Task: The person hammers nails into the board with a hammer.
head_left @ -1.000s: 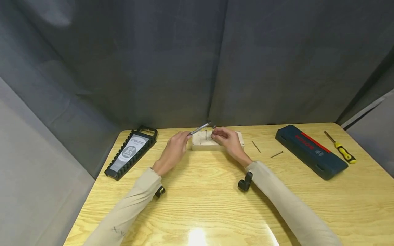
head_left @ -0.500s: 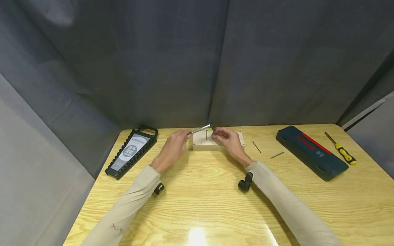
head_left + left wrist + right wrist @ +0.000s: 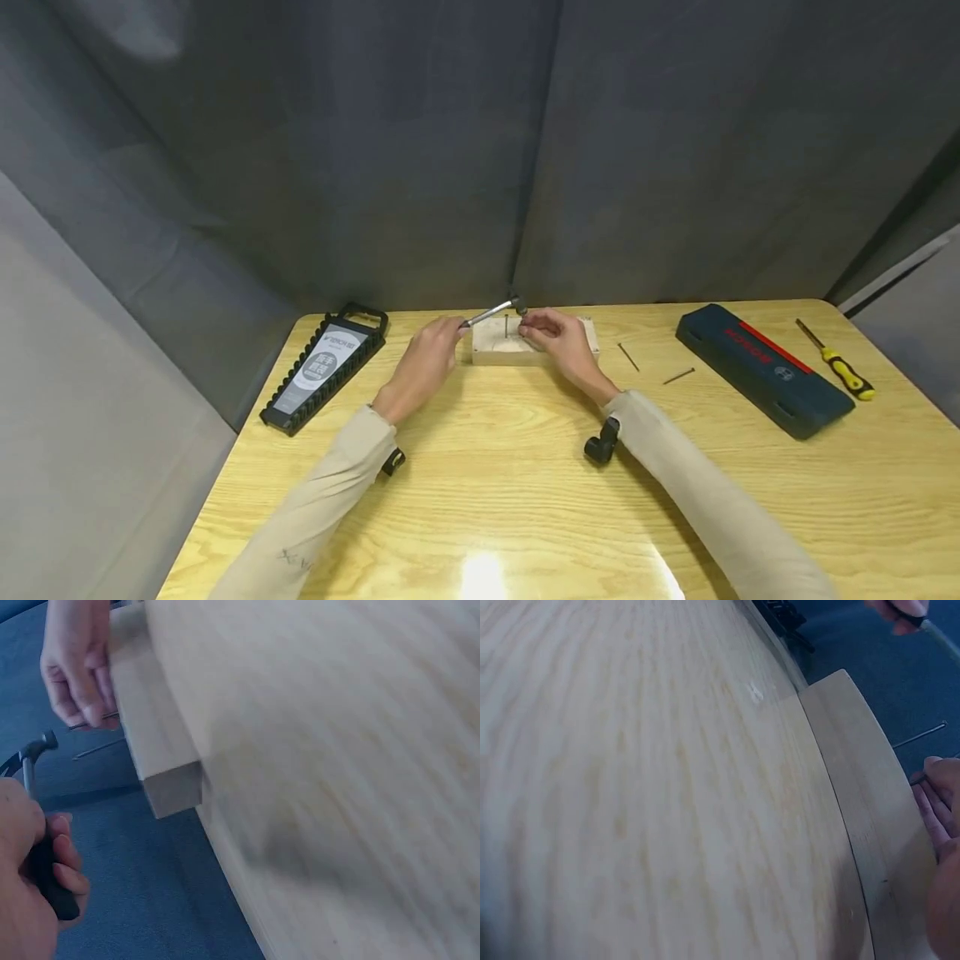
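My left hand grips the dark handle of a small hammer, whose head is over the wooden block. In the left wrist view the fingers of my left hand curl round the handle, with the hammer head beyond. My right hand pinches a nail at the block's top, its fingertips partly hiding it. Another nail stands upright in the block to the left of that one; it also shows in the right wrist view.
Two loose nails, one and another, lie right of the block. Farther right are a dark blue Bosch case and a yellow-black screwdriver. A black wrench rack lies at the left. A grey curtain hangs behind the table.
The hammer head dipped toward the nail between my right fingers half a second ago and is now raised slightly above it. My right hand keeps its pinch at the same place on the block.
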### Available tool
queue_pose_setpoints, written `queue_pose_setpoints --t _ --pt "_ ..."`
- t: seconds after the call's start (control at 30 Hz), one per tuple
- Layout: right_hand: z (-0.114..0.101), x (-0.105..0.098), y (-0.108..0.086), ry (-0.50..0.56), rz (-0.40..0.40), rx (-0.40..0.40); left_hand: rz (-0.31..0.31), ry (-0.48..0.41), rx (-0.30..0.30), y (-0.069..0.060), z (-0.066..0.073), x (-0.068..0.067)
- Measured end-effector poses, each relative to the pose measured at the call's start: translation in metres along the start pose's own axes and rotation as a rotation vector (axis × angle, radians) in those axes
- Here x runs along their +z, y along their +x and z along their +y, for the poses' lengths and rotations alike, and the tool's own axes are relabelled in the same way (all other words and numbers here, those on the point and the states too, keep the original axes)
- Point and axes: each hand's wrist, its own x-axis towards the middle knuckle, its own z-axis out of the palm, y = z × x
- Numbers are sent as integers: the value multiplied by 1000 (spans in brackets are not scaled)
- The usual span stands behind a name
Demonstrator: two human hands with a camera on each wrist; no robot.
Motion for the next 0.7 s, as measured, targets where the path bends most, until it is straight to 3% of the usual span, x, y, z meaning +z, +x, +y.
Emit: queue_pose_setpoints --t 0.17,0.4,0.47,0.57,0.7 --pt "0 2 -2 28 -8 1 64 -28 2 2 3 -5" --pt "-2 3 -4 -2 -12 11 -47 -17 -31 -4 1 2" --pt "-3 2 -4 -8 -16 14 -51 -10 -24 -3 0 1" --pt "-3 2 -4 -4 -17 15 37 -39 3 7 3 -10" --pt "-1 3 -4 7 -10 4 298 -163 23 23 10 -31"
